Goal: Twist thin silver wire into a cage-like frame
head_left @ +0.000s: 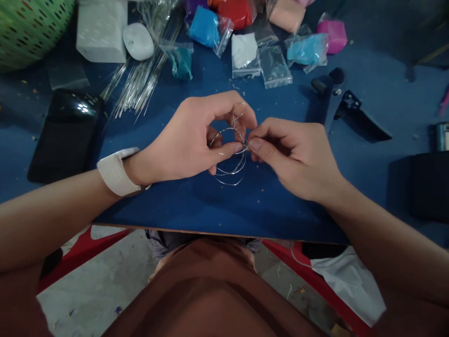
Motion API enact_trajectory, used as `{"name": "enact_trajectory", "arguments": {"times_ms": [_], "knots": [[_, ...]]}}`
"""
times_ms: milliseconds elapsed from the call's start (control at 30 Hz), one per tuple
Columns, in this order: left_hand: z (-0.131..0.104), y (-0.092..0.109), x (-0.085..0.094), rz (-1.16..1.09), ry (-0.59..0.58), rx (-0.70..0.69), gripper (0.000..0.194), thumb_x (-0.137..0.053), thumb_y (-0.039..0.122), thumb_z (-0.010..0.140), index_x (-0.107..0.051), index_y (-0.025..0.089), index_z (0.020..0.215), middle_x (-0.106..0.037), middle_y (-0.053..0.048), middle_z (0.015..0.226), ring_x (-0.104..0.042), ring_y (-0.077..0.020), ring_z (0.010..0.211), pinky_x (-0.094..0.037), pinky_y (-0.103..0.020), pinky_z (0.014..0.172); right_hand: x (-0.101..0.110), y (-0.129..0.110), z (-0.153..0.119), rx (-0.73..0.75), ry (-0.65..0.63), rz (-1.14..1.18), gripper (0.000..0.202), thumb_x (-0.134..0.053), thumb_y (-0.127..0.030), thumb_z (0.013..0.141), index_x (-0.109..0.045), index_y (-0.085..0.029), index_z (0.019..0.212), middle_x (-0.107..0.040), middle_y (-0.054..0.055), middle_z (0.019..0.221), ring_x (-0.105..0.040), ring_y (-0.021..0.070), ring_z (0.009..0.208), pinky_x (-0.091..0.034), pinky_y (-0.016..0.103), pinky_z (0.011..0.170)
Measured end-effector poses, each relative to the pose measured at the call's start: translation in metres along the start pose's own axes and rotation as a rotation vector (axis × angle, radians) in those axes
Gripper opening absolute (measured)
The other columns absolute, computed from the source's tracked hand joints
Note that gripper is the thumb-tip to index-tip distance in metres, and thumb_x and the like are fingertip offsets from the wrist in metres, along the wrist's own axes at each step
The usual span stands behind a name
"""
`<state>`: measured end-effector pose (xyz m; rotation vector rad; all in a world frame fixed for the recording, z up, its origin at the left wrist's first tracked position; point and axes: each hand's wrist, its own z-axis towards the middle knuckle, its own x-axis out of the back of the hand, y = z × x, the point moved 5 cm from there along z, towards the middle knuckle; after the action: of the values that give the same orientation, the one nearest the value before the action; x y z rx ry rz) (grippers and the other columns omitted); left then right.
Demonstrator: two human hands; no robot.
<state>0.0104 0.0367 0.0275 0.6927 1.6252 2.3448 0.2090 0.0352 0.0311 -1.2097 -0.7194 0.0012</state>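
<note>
A thin silvery wire (231, 172), bent into several loops and twisted along part of its length, is held above the blue table. My left hand (196, 135) grips the loops between thumb and fingers, with the index finger curved over the top. At the loops' right side, my right hand (298, 154) pinches the wire between thumb and forefinger. One small loop rises near my left index finger, and a loose end curves below the rest. The fingertips of both hands almost meet, hiding part of the wire.
A bundle of straight wires (140, 84) lies at the back left, beside a black phone-like object (66, 135). Bags of coloured clay (205, 28) line the back. Dark-handled pliers (333, 93) lie right. A green perforated basket (31, 32) fills the far left corner.
</note>
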Motion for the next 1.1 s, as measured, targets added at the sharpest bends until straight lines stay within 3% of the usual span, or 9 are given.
{"name": "enact_trajectory", "arguments": {"times_ms": [167, 233, 367, 500, 567, 733, 900, 1000, 1100], "knots": [[-0.001, 0.016, 0.000, 0.244, -0.005, -0.096, 0.008, -0.080, 0.024, 0.105, -0.085, 0.025, 0.111, -0.083, -0.006, 0.106, -0.064, -0.0109, 0.060, -0.054, -0.031, 0.058, -0.008, 0.010, 0.003, -0.204, -0.109, 0.357, 0.041, -0.094, -0.058, 0.101, -0.076, -0.027, 0.082, -0.070, -0.002, 0.069, -0.057, 0.0146, 0.059, -0.044, 0.034, 0.056], [0.001, 0.015, 0.003, 0.208, 0.016, -0.073, 0.006, -0.081, 0.023, 0.104, -0.084, 0.024, 0.109, -0.082, -0.006, 0.105, -0.065, -0.0114, 0.063, -0.052, -0.030, 0.057, -0.007, 0.009, 0.003, -0.199, -0.091, 0.371, 0.042, -0.096, -0.060, 0.099, -0.077, -0.027, 0.082, -0.070, -0.002, 0.070, -0.059, 0.0149, 0.061, -0.045, 0.034, 0.057], [0.006, 0.001, 0.009, -0.223, -0.030, 0.040, 0.023, -0.096, 0.036, 0.098, -0.085, 0.021, 0.113, -0.084, -0.009, 0.113, -0.077, -0.0167, 0.075, -0.065, -0.031, 0.064, 0.001, 0.003, 0.004, -0.071, 0.043, 0.321, 0.034, -0.095, -0.053, 0.102, -0.080, -0.028, 0.086, -0.073, -0.001, 0.078, -0.063, 0.0163, 0.068, -0.050, 0.034, 0.061], [0.006, -0.012, 0.001, -0.790, -0.120, 0.265, 0.037, -0.085, 0.049, 0.103, -0.089, 0.017, 0.121, -0.087, -0.010, 0.113, -0.086, -0.0245, 0.097, -0.077, -0.038, 0.092, -0.001, 0.007, 0.006, -0.156, 0.053, 0.688, 0.036, -0.101, -0.053, 0.094, -0.079, -0.026, 0.087, -0.069, -0.003, 0.072, -0.059, 0.0144, 0.060, -0.044, 0.030, 0.051], [0.004, -0.015, -0.005, -0.899, -0.101, 0.329, 0.035, -0.082, 0.046, 0.103, -0.089, 0.015, 0.118, -0.087, -0.009, 0.110, -0.087, -0.0229, 0.094, -0.078, -0.035, 0.091, -0.004, 0.008, 0.007, -0.196, 0.023, 0.765, 0.038, -0.103, -0.052, 0.091, -0.077, -0.026, 0.088, -0.066, -0.003, 0.072, -0.059, 0.0145, 0.059, -0.046, 0.030, 0.050], [-0.003, -0.024, -0.015, -0.816, 0.114, 0.466, 0.005, -0.070, 0.021, 0.105, -0.068, 0.021, 0.109, -0.082, 0.001, 0.093, -0.085, -0.0163, 0.070, -0.076, -0.031, 0.074, -0.006, 0.007, 0.008, -0.201, -0.006, 0.835, 0.037, -0.102, -0.052, 0.093, -0.075, -0.027, 0.089, -0.068, -0.003, 0.076, -0.064, 0.0160, 0.064, -0.056, 0.031, 0.054], [-0.005, -0.020, -0.016, -0.772, 0.094, 0.421, 0.024, -0.082, 0.026, 0.100, -0.060, 0.024, 0.110, -0.084, 0.002, 0.101, -0.086, -0.0165, 0.071, -0.075, -0.029, 0.070, -0.004, 0.013, 0.007, -0.149, 0.053, 0.878, 0.029, -0.102, -0.044, 0.093, -0.079, -0.027, 0.091, -0.080, 0.000, 0.085, -0.078, 0.0196, 0.076, -0.061, 0.030, 0.058], [-0.003, -0.019, -0.004, -0.631, 0.194, 0.281, 0.036, -0.092, 0.035, 0.098, -0.062, 0.026, 0.115, -0.086, 0.001, 0.114, -0.089, -0.0176, 0.083, -0.076, -0.031, 0.079, -0.002, 0.014, 0.004, -0.056, 0.115, 0.781, 0.023, -0.094, -0.045, 0.102, -0.081, -0.028, 0.096, -0.086, 0.004, 0.100, -0.084, 0.0230, 0.094, -0.071, 0.034, 0.072], [-0.002, -0.022, 0.001, -0.499, 0.297, 0.186, 0.045, -0.102, 0.046, 0.092, -0.067, 0.027, 0.114, -0.087, 0.002, 0.110, -0.088, -0.0177, 0.091, -0.075, -0.032, 0.086, -0.004, 0.010, 0.000, 0.041, 0.137, 0.650, 0.020, -0.086, -0.046, 0.108, -0.081, -0.029, 0.100, -0.086, 0.005, 0.116, -0.084, 0.0242, 0.103, -0.075, 0.038, 0.080]]}}
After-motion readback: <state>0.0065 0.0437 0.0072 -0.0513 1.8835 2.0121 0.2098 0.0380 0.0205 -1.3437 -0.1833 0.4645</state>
